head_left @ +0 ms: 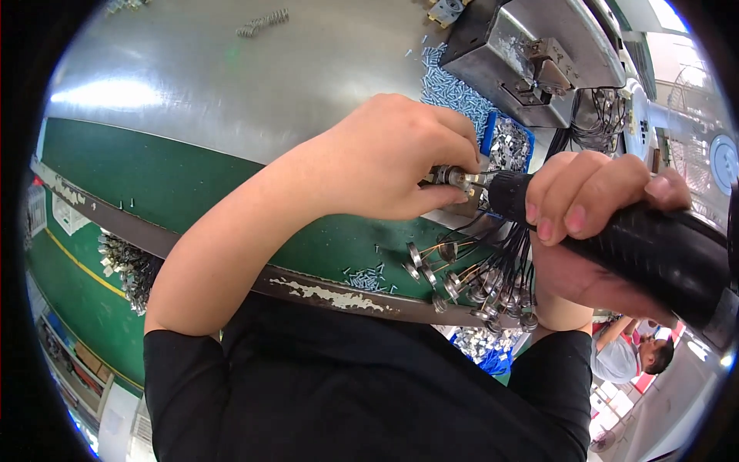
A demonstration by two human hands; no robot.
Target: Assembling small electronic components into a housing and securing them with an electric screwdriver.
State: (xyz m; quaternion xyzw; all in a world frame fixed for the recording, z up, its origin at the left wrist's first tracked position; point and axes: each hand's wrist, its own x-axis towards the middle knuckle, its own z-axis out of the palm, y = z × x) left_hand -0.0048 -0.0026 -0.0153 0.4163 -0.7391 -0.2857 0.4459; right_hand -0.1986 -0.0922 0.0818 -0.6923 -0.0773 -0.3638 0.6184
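A wide grey sheet-metal bench top (192, 92) spreads on the far side, with a green strip (138, 158) along its near side. To the right, a long black cylindrical power screwdriver (647, 246) slants from near right to far left, its ribbed nose pointing left. Near of that nose lies a bundle of black wires with round metal discs (453, 288). My right hand (596, 196) is closed round the screwdriver's body, fingers curled over its far side. My left hand (408, 158) is drawn into a pinch, holding a small metal-and-clear part (459, 179) at the fingertips, just left of the nose. Tiny silver screws (366, 277) lie heaped near of that hand. My fingers cover much of the part, so its long axis is unclear; whether the bit touches it, I cannot tell. The screwdriver's rear end is cut off at the right.
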